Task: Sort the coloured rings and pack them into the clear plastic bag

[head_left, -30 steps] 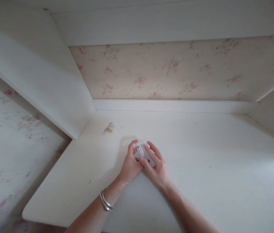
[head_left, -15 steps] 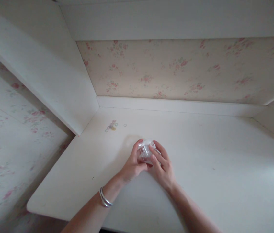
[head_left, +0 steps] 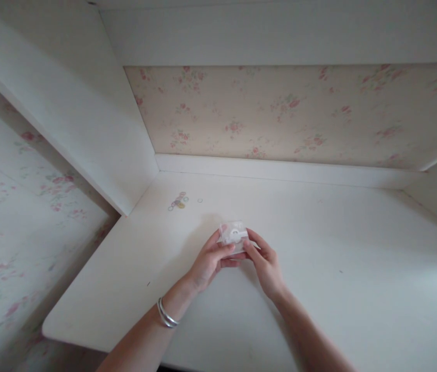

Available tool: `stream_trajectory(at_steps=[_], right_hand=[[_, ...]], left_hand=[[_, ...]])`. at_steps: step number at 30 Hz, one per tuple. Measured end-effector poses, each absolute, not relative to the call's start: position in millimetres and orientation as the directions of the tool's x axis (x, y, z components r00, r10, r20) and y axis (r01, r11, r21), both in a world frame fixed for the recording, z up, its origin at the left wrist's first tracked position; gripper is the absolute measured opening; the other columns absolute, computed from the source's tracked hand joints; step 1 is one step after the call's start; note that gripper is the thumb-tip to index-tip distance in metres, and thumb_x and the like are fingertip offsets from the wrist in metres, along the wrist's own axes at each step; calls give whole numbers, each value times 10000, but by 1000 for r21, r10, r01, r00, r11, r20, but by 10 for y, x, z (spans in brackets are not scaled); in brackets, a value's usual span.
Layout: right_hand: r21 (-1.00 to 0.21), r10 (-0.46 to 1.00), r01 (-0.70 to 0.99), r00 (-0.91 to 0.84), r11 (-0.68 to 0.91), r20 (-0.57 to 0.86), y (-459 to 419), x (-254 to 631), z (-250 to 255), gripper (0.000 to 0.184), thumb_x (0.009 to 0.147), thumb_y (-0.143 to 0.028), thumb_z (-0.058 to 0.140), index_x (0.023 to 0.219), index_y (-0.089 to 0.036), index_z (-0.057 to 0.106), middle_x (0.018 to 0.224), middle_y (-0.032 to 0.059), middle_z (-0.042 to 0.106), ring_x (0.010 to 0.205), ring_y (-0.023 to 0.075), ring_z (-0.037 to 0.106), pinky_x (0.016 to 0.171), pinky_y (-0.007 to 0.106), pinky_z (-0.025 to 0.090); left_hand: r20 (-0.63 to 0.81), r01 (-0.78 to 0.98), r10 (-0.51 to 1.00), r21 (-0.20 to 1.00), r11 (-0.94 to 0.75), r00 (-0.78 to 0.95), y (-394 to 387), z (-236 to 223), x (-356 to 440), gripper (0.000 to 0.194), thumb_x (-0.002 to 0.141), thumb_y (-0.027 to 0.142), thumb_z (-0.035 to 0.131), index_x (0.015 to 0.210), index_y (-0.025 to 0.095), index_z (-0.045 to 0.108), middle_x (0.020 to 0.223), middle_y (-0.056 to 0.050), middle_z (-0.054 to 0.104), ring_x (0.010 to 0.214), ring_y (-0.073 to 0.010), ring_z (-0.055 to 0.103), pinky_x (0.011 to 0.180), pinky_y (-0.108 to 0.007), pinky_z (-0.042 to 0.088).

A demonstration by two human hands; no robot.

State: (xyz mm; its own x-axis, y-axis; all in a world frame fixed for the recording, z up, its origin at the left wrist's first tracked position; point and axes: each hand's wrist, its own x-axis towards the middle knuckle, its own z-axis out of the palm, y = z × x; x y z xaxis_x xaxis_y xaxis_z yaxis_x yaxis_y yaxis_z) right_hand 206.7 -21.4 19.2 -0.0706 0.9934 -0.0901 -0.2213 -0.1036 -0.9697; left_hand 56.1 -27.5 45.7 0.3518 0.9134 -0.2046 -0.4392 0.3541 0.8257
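Between my two hands is a small clear plastic box (head_left: 234,230), held just over the white desk. Something white with a round hole or dark spot shows on or in it; I cannot make out what. My left hand (head_left: 211,261) grips the box's left side, thumb on the near face and fingers below. From the right, my right hand (head_left: 265,262) holds the other side, its thumb on the near edge. Farther back on the left lies a small cluster of colored rings (head_left: 178,201), with a single ring (head_left: 200,200) beside it.
The white desk (head_left: 358,237) ends at a rounded front left corner. White side panels and a low back ledge (head_left: 280,169) enclose it, with flowered wallpaper (head_left: 265,113) behind. A small dark mark (head_left: 148,283) is left of my wrist.
The clear plastic box has been turned in my hands, so a flat face with the white part shows. My left thumb has moved up onto it, and my right fingers have shifted to its side.
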Motion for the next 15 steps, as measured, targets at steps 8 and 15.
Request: stream_trajectory(at_steps=[8,15], right_hand=[[-994,1000,-106,-28,11,14,-188,2100,130,396,772,-469,621,1048,-189,666,1054,87,661,901,229,622,795,377,522],[-996,999,-83,-30,16,19,-198,2105,81,368,806,-414,603,1105,-202,639,1067,75,657,944,228,605,838,394,498]], left_hand=[[-190,-489,906,790,371,379,-282,435,561,509,762,260,679,1240,210,508,1201,-110,600,1042,-247,606,959,-392,423],[-163,-479,895,797,368,416,-281,423,549,452,793,221,645,1227,189,523,1241,-110,571,1148,-261,536,1037,-416,357]])
